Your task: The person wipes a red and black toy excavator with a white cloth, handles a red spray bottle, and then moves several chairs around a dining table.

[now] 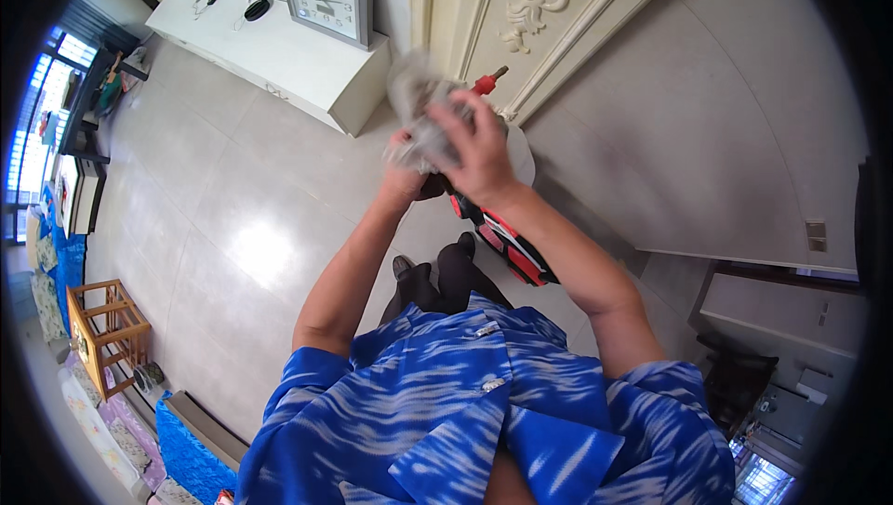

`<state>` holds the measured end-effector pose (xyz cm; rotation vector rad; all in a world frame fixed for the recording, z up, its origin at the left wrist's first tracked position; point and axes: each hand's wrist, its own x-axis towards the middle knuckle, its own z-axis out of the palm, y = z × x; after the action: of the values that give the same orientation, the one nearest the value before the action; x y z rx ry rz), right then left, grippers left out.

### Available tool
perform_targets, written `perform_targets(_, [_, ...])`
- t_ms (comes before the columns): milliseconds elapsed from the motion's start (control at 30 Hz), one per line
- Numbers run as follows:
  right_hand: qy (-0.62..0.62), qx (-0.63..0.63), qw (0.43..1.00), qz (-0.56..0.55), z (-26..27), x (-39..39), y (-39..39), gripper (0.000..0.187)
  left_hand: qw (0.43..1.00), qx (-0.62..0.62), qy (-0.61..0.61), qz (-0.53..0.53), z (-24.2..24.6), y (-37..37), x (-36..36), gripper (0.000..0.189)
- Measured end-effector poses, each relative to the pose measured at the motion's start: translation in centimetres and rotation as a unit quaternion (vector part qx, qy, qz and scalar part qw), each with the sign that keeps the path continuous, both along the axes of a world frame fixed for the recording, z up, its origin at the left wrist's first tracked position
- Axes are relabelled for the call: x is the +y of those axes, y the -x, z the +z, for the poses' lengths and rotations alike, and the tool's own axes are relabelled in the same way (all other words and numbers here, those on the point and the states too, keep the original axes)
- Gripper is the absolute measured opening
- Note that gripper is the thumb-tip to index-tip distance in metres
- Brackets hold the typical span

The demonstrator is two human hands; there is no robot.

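A crumpled, greyish cloth or thin plastic sheet is bunched between my hands, blurred by motion. My left hand grips its lower left side, with the fingers mostly hidden behind it. From the right, my right hand presses on the same bundle, its fingers bent over it and blurred. A small dark thing shows by my left palm; what it is cannot be made out. Just beyond my right fingers juts a red piece with a brownish tip. Beneath my right forearm is a red and black object, partly covered.
A white rounded surface shows beside my right wrist. Ahead stands a low white cabinet bearing a square clock. A cream carved panel rises near my hands. On the left are a wooden stool and tiled floor.
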<state>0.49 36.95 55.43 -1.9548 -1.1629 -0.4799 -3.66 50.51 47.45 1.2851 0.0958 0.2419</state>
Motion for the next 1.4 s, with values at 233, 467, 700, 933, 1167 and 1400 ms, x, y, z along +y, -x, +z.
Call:
perform_targets(233, [0.048,-0.102,0.994,-0.001,-1.9,-1.0,1.1,0.046,0.989,-0.086,0.107,0.05,3.0,1.7,0.8,0.029])
perform_targets(467, [0.081,0.105,0.986,-0.102,-7.1,-8.9,-2.4,0.036,0.995,0.033,0.083,0.041,4.5,3.3,5.3,0.041])
perform_targets(700, [-0.28,0.643,0.708,0.081,-1.0,-5.4,-4.9,0.03,0.991,0.033,0.121,-0.045,7.7,3.6,7.1,0.044])
perform_targets(933, [0.015,0.68,0.707,0.191,1.6,-0.1,-6.6,0.032,0.976,0.041,0.166,-0.135,8.3,2.4,7.2,0.049])
perform_targets(1167, [-0.001,0.882,0.41,0.233,0.5,0.5,-7.8,0.037,0.965,0.052,0.244,-0.085,6.8,1.3,8.4,0.048])
perform_targets(1400, [-0.096,0.827,0.472,0.291,-2.3,-1.6,-3.5,0.047,0.934,0.076,0.345,-0.054,3.8,1.3,10.9,0.031])
